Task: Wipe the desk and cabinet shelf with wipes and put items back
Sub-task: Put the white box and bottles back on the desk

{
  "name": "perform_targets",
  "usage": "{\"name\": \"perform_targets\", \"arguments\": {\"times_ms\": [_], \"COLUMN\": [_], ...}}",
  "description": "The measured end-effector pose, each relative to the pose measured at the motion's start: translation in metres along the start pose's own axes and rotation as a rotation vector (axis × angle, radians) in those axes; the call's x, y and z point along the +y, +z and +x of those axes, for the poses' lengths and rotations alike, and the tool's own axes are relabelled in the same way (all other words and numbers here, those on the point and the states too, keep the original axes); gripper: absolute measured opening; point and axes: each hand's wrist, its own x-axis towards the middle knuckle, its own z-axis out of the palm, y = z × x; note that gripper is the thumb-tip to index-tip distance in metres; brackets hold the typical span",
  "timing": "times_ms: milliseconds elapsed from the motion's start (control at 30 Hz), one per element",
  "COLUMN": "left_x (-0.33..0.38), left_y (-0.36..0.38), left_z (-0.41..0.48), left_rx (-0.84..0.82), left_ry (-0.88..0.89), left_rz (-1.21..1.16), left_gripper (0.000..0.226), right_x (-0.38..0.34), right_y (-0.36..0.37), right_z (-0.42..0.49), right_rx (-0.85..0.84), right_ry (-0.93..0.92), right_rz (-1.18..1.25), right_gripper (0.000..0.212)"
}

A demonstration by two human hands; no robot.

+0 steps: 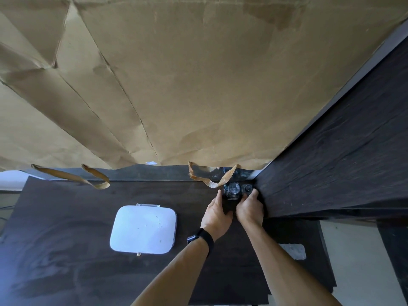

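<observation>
A small black holder with round dark containers [237, 189] stands at the back right corner of the dark wooden desk [66, 250], against the cabinet side. My left hand [217, 215], with a black watch on its wrist, grips the holder's left side. My right hand [250, 209] grips its right side, fingers curled over the top edge. A used white wipe [293, 250] lies crumpled on the desk to the right of my right forearm.
A white rounded case [143, 229] with a clasp lies flat mid-desk. Brown paper bags [176, 85] with hanging handles cover the wall behind. The dark cabinet side [342, 162] rises on the right. The desk's right edge drops to a pale floor.
</observation>
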Motion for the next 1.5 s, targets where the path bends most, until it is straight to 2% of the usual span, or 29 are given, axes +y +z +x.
{"name": "perform_targets", "arguments": {"times_ms": [133, 167, 200, 267, 333, 400, 467, 533, 700, 933, 1200, 1333, 1500], "left_x": [-0.021, -0.03, -0.039, -0.063, -0.086, -0.105, -0.124, -0.134, -0.132, -0.138, -0.126, -0.109, -0.08], "left_y": [-0.014, -0.02, -0.026, -0.038, -0.054, -0.074, -0.09, -0.098, -0.095, -0.089, -0.081, -0.062, -0.014], "left_z": [-0.037, -0.053, -0.068, -0.093, -0.112, -0.12, -0.124, -0.126, -0.122, -0.121, -0.119, -0.128, -0.151], "left_rx": [0.036, 0.053, 0.102, 0.295, 0.414, 0.337, 0.214, 0.149, 0.188, 0.195, 0.253, 0.331, 0.351], "left_ry": [-0.151, -0.153, -0.092, 0.153, 0.268, 0.17, 0.075, 0.055, 0.052, 0.035, 0.0, -0.015, 0.059], "left_rz": [-0.109, -0.074, 0.026, 0.291, 0.528, 0.705, 0.814, 0.851, 0.841, 0.891, 0.891, 0.861, 0.778], "left_gripper": [0.043, 0.034, 0.025, 0.015, 0.029, 0.062, 0.082, 0.088, 0.098, 0.098, 0.079, 0.064, 0.057], "right_x": [0.003, 0.009, 0.017, 0.039, 0.059, 0.071, 0.078, 0.08, 0.077, 0.078, 0.073, 0.067, 0.107], "right_y": [-0.005, -0.004, 0.0, 0.009, 0.022, 0.031, 0.039, 0.043, 0.04, 0.034, 0.014, -0.005, -0.059], "right_z": [-0.022, -0.033, -0.043, -0.067, -0.088, -0.104, -0.113, -0.115, -0.112, -0.108, -0.101, -0.089, -0.095], "right_rx": [0.06, 0.059, 0.054, 0.029, -0.016, -0.085, -0.136, -0.148, -0.192, -0.255, -0.403, -0.527, -0.458], "right_ry": [0.027, -0.019, -0.118, -0.378, -0.573, -0.628, -0.624, -0.608, -0.581, -0.582, -0.6, -0.552, -0.517], "right_rz": [0.061, 0.028, -0.043, -0.249, -0.415, -0.523, -0.58, -0.591, -0.598, -0.577, -0.527, -0.363, -0.134], "right_gripper": [0.034, 0.034, 0.034, 0.04, 0.055, 0.069, 0.071, 0.07, 0.07, 0.062, 0.057, 0.05, 0.04]}}
